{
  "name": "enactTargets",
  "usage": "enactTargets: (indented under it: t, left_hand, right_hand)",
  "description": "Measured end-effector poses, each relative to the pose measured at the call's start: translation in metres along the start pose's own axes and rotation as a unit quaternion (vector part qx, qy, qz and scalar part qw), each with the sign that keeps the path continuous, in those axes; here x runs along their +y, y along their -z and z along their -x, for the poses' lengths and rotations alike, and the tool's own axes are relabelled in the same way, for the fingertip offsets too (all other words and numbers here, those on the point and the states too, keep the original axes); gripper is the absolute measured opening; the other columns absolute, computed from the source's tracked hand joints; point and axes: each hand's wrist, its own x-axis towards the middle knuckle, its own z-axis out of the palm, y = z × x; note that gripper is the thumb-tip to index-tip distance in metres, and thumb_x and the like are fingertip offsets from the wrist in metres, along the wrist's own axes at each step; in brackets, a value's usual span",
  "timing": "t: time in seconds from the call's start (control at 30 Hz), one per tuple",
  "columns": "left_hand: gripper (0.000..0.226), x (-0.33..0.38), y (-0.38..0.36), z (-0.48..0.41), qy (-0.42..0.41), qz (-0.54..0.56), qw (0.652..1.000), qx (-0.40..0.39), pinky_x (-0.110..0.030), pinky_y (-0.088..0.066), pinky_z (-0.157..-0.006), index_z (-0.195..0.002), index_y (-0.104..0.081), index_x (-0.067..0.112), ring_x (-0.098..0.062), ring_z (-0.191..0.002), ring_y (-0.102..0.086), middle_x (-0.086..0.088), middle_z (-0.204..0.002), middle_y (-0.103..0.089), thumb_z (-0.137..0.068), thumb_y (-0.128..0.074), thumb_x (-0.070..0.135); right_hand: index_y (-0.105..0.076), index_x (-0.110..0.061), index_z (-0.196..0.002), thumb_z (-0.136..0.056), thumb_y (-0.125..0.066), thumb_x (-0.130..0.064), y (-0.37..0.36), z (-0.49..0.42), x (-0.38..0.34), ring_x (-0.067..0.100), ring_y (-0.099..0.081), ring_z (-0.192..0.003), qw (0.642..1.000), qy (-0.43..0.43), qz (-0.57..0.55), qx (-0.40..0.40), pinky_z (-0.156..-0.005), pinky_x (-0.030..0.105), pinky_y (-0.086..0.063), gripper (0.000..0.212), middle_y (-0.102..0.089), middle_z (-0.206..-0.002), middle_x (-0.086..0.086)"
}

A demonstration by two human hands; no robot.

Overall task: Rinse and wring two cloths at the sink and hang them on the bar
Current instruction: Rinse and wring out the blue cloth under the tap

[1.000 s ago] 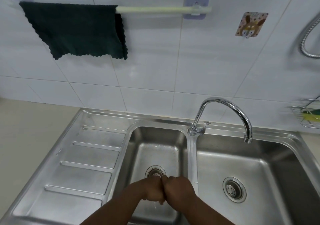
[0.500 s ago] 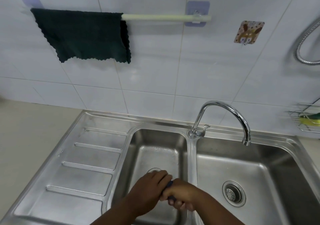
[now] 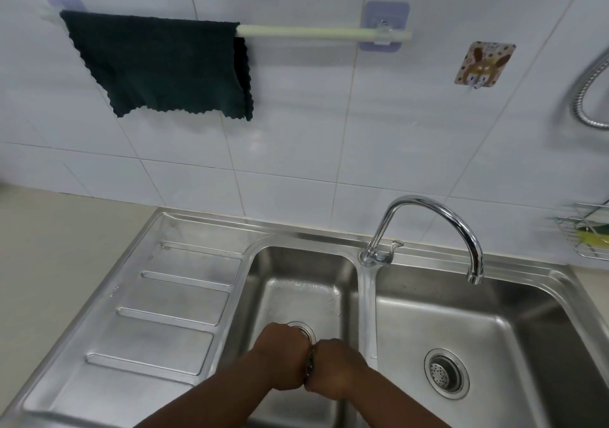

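**One cloth up, second one in the wring**

I see the white tiled wall (image 3: pixel 296 131) filling most of the view, with the double steel sink (image 3: pixel 494 328) below it and a pale table (image 3: pixel 49 262) running off to the left. The drainboard (image 3: pixel 158 312) sits left of the two basins. On the wall, the pale bar (image 3: pixel 313 32) carries one dark green cloth (image 3: pixel 158 65), draped over its left half; the right half is bare. I judge that cloth finished.

The tap (image 3: pixel 438 223) curves over the right basin, and I see no water running from it.

Over the left basin, my left hand (image 3: pixel 283 358) and right hand (image 3: pixel 336 371) are both fisted tight, knuckle to knuckle, around a twisted second cloth (image 3: pixel 309 363), of which only a thin sliver shows between them. I reckon wringing is underway, with hanging it on the free stretch of bar left to do.

A wire rack (image 3: pixel 583 236) and a bunny hook (image 3: pixel 482 65) sit far right.
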Motion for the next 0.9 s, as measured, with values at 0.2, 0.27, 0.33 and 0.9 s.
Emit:
enactTargets:
  t: [0.2, 0.27, 0.33, 0.9]
  left_hand:
    - [0.018, 0.005, -0.015, -0.011, 0.100, 0.186, 0.973, -0.094, -0.034, -0.047, -0.070, -0.082, -0.062, 0.016, -0.030, -0.091, -0.066, -0.008, -0.098, -0.068, -0.075, -0.054, 0.030]
    - [0.011, 0.006, -0.021, -0.015, 0.105, 0.239, 0.957, -0.125, -0.033, -0.045, -0.068, -0.065, -0.056, 0.016, -0.031, -0.090, -0.066, -0.010, -0.087, -0.066, -0.072, -0.054, 0.024]
    - [0.010, 0.007, -0.024, -0.018, 0.102, 0.276, 0.944, -0.149, -0.033, -0.048, -0.069, -0.069, -0.065, 0.008, -0.031, -0.090, -0.067, -0.012, -0.082, -0.067, -0.072, -0.060, 0.017]
    - [0.045, -0.009, -0.020, 0.014, 0.131, 0.446, 0.879, -0.107, -0.021, -0.052, -0.052, -0.103, -0.057, 0.035, -0.008, -0.075, -0.062, 0.007, -0.095, -0.063, -0.061, -0.071, 0.031]
  right_hand:
    - [-0.053, -0.023, -0.036, -0.021, -0.076, -0.031, -0.004, -0.003, 0.012, 0.006, -0.045, -0.024, 0.957, 0.098, 0.221, 0.160, -0.041, 0.014, -0.013, 0.029, -0.049, -0.031, -0.007]
    - [-0.054, -0.023, -0.038, -0.022, -0.075, -0.029, -0.012, -0.005, 0.017, 0.007, -0.044, -0.023, 0.947, 0.107, 0.254, 0.168, -0.041, 0.015, -0.016, 0.027, -0.048, -0.031, -0.007]
    - [-0.056, -0.024, -0.043, -0.025, -0.076, -0.030, -0.016, -0.007, 0.021, 0.009, -0.045, -0.024, 0.941, 0.114, 0.271, 0.167, -0.042, 0.015, -0.018, 0.027, -0.049, -0.032, -0.007]
    - [-0.041, -0.031, -0.134, -0.081, -0.062, -0.041, -0.009, 0.015, 0.028, 0.021, -0.050, -0.103, 0.958, 0.220, 0.102, 0.154, -0.081, 0.034, -0.044, 0.058, -0.052, -0.120, 0.001]
